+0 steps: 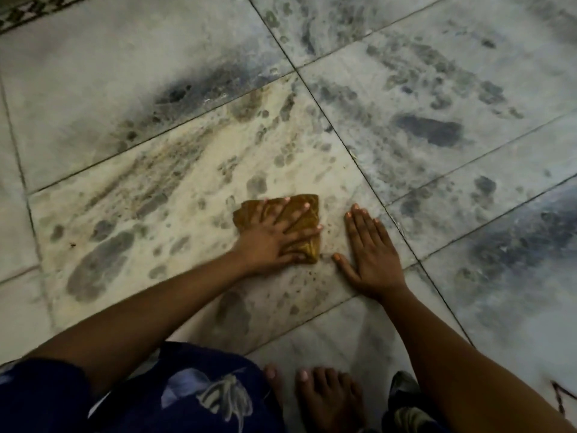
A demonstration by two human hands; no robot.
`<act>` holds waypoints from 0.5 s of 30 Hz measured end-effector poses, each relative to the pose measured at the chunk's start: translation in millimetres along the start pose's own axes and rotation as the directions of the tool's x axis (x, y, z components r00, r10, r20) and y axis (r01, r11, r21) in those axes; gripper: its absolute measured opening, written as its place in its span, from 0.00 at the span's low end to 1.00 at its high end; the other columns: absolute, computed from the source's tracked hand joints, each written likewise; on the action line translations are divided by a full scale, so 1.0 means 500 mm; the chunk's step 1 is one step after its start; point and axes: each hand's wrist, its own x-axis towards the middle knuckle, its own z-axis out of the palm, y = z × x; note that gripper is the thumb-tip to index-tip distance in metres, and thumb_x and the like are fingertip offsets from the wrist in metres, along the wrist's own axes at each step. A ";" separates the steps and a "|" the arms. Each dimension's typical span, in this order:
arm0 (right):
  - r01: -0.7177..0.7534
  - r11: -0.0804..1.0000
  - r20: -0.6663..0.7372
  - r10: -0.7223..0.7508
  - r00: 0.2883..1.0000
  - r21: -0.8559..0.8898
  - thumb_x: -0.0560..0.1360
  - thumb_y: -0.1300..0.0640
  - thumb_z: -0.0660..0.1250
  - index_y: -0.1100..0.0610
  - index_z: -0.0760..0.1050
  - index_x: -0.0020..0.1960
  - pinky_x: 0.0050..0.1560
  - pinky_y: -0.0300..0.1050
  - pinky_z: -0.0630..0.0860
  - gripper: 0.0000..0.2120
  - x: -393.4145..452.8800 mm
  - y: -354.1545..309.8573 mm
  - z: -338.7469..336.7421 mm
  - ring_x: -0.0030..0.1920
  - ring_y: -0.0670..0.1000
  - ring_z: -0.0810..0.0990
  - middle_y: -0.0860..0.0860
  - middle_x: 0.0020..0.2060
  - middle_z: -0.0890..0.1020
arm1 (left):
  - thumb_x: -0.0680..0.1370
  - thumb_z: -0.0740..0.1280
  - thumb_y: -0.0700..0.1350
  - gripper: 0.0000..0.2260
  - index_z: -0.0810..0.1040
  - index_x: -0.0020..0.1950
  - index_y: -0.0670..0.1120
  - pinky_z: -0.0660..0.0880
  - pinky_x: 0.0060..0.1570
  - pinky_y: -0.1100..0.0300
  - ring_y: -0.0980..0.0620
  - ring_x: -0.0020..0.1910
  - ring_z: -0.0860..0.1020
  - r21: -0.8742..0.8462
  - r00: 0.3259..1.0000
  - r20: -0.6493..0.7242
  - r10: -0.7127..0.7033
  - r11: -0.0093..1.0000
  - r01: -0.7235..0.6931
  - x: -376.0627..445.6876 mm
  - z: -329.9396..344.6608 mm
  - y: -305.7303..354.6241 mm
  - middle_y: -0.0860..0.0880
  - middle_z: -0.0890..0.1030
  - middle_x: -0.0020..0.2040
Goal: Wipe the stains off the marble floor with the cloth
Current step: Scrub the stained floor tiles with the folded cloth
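**Slip and smear risks on the marble**

The left hand (274, 235) presses flat, fingers spread, on the folded mustard cloth (304, 210); the right hand (371, 254) lies open on the marble floor (437, 182) just beside it. Beyond the fingertips, brown stains (162, 170) remain. Likely risks: the soiled cloth smearing grime, or the bracing palm sliding if the tile is wet.

The folded mustard-brown cloth (292, 223) lies flat on the pale, grey-veined marble floor tile (150, 195), towards that tile's right edge. The left hand (274, 237) rests on top of the cloth, fingers spread across it. Just to the right of the cloth, apart from it, the right hand (371, 257) lies flat on the same tile. Nearer the person, behind both hands, two bare feet (324, 398) stand on the next tile.
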 end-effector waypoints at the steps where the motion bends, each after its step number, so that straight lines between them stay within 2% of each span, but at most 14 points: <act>1: 0.003 1.000 -0.011 -0.003 1.000 0.000 0.77 0.38 0.46 0.61 0.55 0.75 0.74 0.51 0.49 0.35 0.001 0.001 0.001 0.75 0.54 0.53 0.59 0.75 0.56 | 0.71 0.40 0.72 0.30 0.45 0.72 0.66 0.38 0.68 0.36 0.44 0.74 0.40 0.013 1.000 -0.020 -0.008 1.000 0.008 0.011 -0.007 -0.028 0.54 0.40 0.74; 4: 0.007 1.000 -0.010 -0.007 1.000 -0.004 0.76 0.40 0.49 0.62 0.55 0.75 0.74 0.51 0.49 0.35 0.000 0.001 0.004 0.75 0.54 0.53 0.59 0.75 0.56 | 0.70 0.40 0.74 0.34 0.46 0.74 0.64 0.40 0.68 0.36 0.42 0.76 0.43 -0.089 0.967 -0.071 -0.243 0.968 0.236 0.070 -0.039 -0.111 0.53 0.42 0.77; 6: 0.005 1.000 -0.006 -0.005 1.000 -0.007 0.76 0.40 0.49 0.62 0.55 0.75 0.74 0.51 0.49 0.35 0.001 0.000 0.004 0.75 0.54 0.52 0.59 0.75 0.56 | 0.74 0.47 0.70 0.31 0.47 0.75 0.63 0.40 0.69 0.37 0.42 0.76 0.42 -0.163 0.917 -0.086 -0.389 0.914 0.372 0.121 -0.058 -0.130 0.52 0.42 0.78; 8: 0.004 1.000 -0.003 -0.004 1.000 -0.012 0.76 0.39 0.48 0.61 0.54 0.75 0.74 0.51 0.49 0.35 0.003 0.002 0.003 0.75 0.53 0.52 0.58 0.75 0.55 | 0.77 0.52 0.65 0.27 0.50 0.75 0.62 0.39 0.69 0.37 0.41 0.76 0.41 -0.171 0.888 -0.084 -0.452 0.884 0.434 0.149 -0.066 -0.108 0.51 0.43 0.78; 9: 0.001 1.000 -0.002 -0.001 1.000 -0.009 0.76 0.39 0.48 0.61 0.54 0.75 0.74 0.50 0.49 0.35 0.001 0.002 0.002 0.75 0.53 0.52 0.59 0.75 0.56 | 0.78 0.52 0.64 0.27 0.52 0.75 0.61 0.40 0.69 0.37 0.41 0.76 0.42 -0.148 0.896 -0.084 -0.437 0.894 0.422 0.147 -0.061 -0.085 0.50 0.43 0.78; 11: 0.002 1.000 -0.001 -0.002 1.000 -0.007 0.77 0.39 0.47 0.62 0.55 0.75 0.75 0.50 0.48 0.35 0.000 0.002 0.001 0.75 0.53 0.52 0.59 0.75 0.56 | 0.76 0.48 0.66 0.28 0.55 0.75 0.59 0.41 0.69 0.36 0.40 0.76 0.44 -0.073 0.944 -0.096 -0.316 0.948 0.310 0.115 -0.035 -0.022 0.48 0.46 0.78; 13: 0.009 1.000 0.002 -0.009 1.000 -0.008 0.77 0.39 0.47 0.62 0.55 0.75 0.75 0.49 0.48 0.35 0.000 0.003 0.001 0.75 0.53 0.52 0.59 0.75 0.56 | 0.75 0.46 0.67 0.29 0.57 0.74 0.60 0.46 0.67 0.33 0.38 0.75 0.51 -0.008 0.981 -0.126 -0.147 0.989 0.147 0.057 0.000 0.040 0.47 0.52 0.78; 15: 0.008 1.000 -0.001 -0.008 1.000 0.003 0.76 0.39 0.48 0.61 0.54 0.75 0.75 0.49 0.48 0.35 0.000 0.002 0.000 0.76 0.53 0.51 0.58 0.75 0.55 | 0.75 0.48 0.67 0.27 0.58 0.73 0.61 0.52 0.65 0.31 0.38 0.73 0.59 0.056 0.987 -0.160 -0.024 0.998 0.034 0.007 0.024 0.053 0.46 0.60 0.76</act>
